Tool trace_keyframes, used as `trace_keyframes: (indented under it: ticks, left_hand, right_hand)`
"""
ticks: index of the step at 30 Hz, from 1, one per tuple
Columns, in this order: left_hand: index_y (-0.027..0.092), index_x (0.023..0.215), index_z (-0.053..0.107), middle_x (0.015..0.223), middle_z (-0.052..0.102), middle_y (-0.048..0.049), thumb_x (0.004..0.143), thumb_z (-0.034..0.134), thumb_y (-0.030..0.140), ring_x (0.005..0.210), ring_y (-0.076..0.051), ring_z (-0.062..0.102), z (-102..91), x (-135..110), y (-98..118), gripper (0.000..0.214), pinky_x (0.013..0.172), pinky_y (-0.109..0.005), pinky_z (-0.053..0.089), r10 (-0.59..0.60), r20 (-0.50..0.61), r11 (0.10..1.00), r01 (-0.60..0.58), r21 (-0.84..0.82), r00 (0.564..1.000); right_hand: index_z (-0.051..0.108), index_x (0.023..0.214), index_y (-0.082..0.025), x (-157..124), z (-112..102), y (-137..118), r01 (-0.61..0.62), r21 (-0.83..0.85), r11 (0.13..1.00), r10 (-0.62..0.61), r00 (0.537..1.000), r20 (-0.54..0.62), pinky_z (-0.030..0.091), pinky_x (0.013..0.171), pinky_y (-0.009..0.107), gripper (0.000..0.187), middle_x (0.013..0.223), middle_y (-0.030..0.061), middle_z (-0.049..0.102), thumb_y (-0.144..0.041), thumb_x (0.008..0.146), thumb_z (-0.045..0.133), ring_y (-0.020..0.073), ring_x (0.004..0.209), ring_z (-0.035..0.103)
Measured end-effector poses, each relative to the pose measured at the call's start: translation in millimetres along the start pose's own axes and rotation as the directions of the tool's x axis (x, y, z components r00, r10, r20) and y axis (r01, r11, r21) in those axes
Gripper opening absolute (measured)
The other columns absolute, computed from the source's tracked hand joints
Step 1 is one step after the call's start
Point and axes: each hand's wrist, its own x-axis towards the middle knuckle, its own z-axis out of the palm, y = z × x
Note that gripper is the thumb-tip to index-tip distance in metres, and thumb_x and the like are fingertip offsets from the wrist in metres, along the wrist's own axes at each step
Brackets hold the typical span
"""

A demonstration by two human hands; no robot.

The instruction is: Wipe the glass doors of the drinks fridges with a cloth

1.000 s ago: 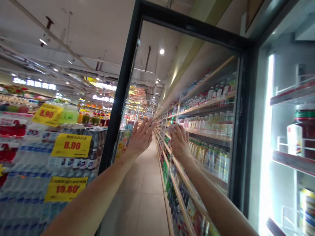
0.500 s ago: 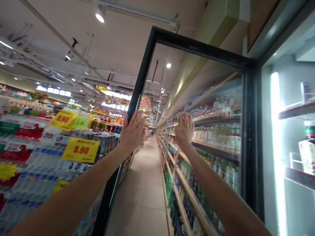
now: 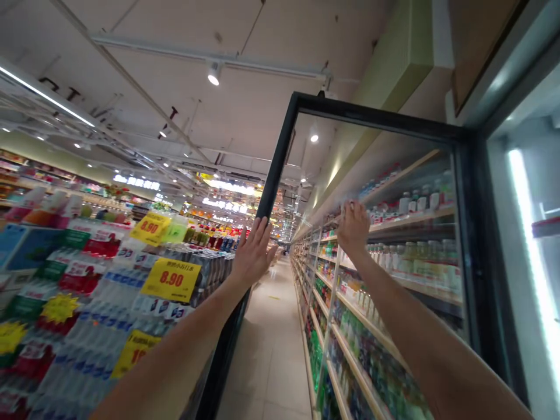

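A glass door with a black frame [image 3: 280, 157] stands swung out into the aisle. My left hand [image 3: 254, 252] lies with fingers stretched out against the frame's outer upright. On the glass pane [image 3: 332, 151], my right hand [image 3: 353, 228] is pressed with bent fingers close together. Whatever may be under those fingers is hidden. Through the pane, bottles [image 3: 422, 201] show on wooden shelves behind it.
At right is a lit cabinet interior with a bright light strip [image 3: 527, 198]. Stacked bottle packs [image 3: 105, 297] with yellow price signs [image 3: 171, 280] stand at left. A tiled aisle floor [image 3: 266, 326] runs between them and the long shelves [image 3: 345, 332].
The view has turned left and upward, so the door and both hands sit farther right. My right hand has moved higher on the pane. My left hand stays at the frame.
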Motion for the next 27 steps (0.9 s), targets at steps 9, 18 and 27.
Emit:
trace_keyframes:
  ticks: [9, 18, 27]
  left_hand:
    - [0.013, 0.141, 0.031, 0.146, 0.035, -0.0135, 0.093, 0.032, 0.037, 0.138, -0.023, 0.027, -1.0, -4, -8, 0.053, 0.114, -0.045, 0.012, 0.036, -0.009, 0.999, -0.036, -0.027, 0.999]
    - [0.009, 0.139, 0.034, 0.145, 0.035, -0.0146, 0.094, 0.026, 0.035, 0.135, -0.026, 0.032, -6.6, -29, -30, 0.053, 0.112, -0.051, 0.017, -0.063, 0.118, 0.997, 0.057, 0.061, 0.991]
    - [0.015, 0.139, 0.037, 0.147, 0.032, -0.013, 0.094, 0.031, 0.028, 0.138, -0.024, 0.026, -13.7, -26, -26, 0.047, 0.113, -0.051, 0.012, -0.042, 0.134, 0.998, 0.035, 0.056, 0.99]
  right_hand:
    - [0.042, 0.136, -0.019, -82, 16, -90, 0.639, 0.19, 0.745, -0.667, 0.718, 0.202, 0.025, 0.11, 0.05, 0.048, 0.145, 0.0068, 0.04, -0.017, 0.088, 0.042, 0.0275, 0.138, 0.023]
    - [0.044, 0.135, -0.015, -27, 10, -42, 0.354, 0.077, 0.932, -0.363, 0.909, 0.205, 0.025, 0.108, 0.057, 0.047, 0.144, 0.0139, 0.04, -0.015, 0.088, 0.041, 0.0309, 0.137, 0.026]
    - [0.042, 0.136, -0.021, -57, 11, -67, 0.589, 0.223, 0.777, -0.63, 0.726, 0.277, 0.021, 0.113, 0.05, 0.048, 0.146, 0.0062, 0.038, -0.012, 0.089, 0.039, 0.024, 0.139, 0.02]
